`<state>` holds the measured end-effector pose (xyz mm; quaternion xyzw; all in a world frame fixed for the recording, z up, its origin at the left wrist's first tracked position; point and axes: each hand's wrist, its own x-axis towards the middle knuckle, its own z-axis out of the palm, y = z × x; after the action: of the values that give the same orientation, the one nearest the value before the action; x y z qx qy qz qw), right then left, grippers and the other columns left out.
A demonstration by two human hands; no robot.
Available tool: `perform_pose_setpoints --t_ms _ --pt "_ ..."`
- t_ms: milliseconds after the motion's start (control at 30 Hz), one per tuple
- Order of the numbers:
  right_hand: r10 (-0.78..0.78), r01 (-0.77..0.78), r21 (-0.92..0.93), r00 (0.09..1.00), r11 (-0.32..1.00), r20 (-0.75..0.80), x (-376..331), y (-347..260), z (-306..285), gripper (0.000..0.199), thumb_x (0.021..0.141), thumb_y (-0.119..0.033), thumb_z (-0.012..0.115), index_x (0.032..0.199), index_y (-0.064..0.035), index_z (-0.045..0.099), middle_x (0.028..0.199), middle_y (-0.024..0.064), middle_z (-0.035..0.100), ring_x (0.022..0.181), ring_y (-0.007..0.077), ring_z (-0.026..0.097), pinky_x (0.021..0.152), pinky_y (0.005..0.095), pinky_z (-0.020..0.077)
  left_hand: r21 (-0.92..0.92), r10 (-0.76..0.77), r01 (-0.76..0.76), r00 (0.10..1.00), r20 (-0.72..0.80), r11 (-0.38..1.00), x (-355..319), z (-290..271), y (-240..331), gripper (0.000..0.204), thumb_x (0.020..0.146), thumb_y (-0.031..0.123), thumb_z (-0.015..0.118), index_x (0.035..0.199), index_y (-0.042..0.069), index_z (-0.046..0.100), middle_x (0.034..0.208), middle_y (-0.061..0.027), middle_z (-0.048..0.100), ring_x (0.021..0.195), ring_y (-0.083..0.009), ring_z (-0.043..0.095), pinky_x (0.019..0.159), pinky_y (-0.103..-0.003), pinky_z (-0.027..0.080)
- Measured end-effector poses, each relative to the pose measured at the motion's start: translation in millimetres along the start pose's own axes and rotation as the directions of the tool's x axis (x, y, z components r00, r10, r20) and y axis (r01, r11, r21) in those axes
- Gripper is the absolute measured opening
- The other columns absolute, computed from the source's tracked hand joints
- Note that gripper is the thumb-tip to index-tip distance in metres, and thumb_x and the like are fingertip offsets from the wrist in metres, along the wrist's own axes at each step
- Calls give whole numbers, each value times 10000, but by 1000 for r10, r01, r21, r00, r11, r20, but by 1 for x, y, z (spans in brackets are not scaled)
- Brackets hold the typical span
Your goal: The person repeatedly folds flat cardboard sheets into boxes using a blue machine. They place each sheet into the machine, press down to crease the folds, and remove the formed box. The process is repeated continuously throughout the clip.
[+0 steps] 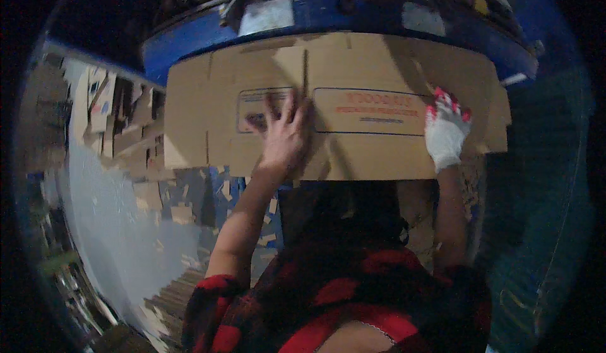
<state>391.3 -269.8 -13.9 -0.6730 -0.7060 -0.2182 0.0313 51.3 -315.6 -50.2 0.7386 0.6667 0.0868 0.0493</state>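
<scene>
A wide flat sheet of brown cardboard (372, 157), cut with slots and flaps and printed with framed red and dark markings, lies across in front of me against a blue machine. Bare and with fingers spread, my left hand (287, 132) rests flat on the sheet left of its middle, beside a slot. My right hand (447, 132) wears a white knitted glove with red fingertips. It lies on the right part of the sheet, fingers somewhat apart and pointing away from me. Neither hand is wrapped around anything.
The blue machine's edge (341, 18) runs along the far side, with metal plates on it. Cardboard scraps (183, 214) litter the floor at left. Stacked cardboard pieces (104, 110) stand at far left, and another stack (173, 299) is at lower left.
</scene>
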Motion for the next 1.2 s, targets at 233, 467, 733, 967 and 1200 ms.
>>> perform_pose_setpoints --t_ms 233,467,733,967,1200 --pt "-22 22 -8 999 1000 -33 3 3 19 359 917 -312 500 1226 -137 552 1339 17 524 1181 258 517 1000 505 332 -11 -75 75 997 -2 997 -1 -9 2 469 906 299 450 1374 289 429 1542 -5 179 1382 -492 87 876 -860 6" --pt "-80 85 105 995 991 -52 3 9 29 416 950 -269 469 1339 -123 473 1355 67 505 1199 262 498 976 470 364 17 -120 120 993 3 993 7 -4 5 493 894 305 459 1383 267 411 1527 -39 213 1360 -521 121 865 -862 36" --pt "-12 19 -59 992 998 124 3 4 21 441 973 -312 419 1380 -144 427 1435 17 427 1255 278 458 1034 481 323 103 25 -19 998 -61 994 -6 0 -11 535 936 404 438 1443 286 314 1559 -14 156 1388 -495 53 855 -858 13" --pt "-17 16 44 999 999 36 5 4 24 420 954 -344 448 1308 -124 499 1371 65 494 1222 320 488 998 515 343 -166 37 -23 996 83 986 -17 -11 -29 553 962 410 393 1470 234 264 1563 -39 148 1436 -362 44 1025 -726 -4" --pt "15 -15 36 1000 999 21 0 4 33 427 956 -339 445 1318 -116 489 1382 59 478 1260 277 452 1031 505 311 94 -142 141 990 3 986 -38 -28 -49 610 830 636 508 1392 435 384 1544 -121 193 1384 -485 106 986 -722 153"
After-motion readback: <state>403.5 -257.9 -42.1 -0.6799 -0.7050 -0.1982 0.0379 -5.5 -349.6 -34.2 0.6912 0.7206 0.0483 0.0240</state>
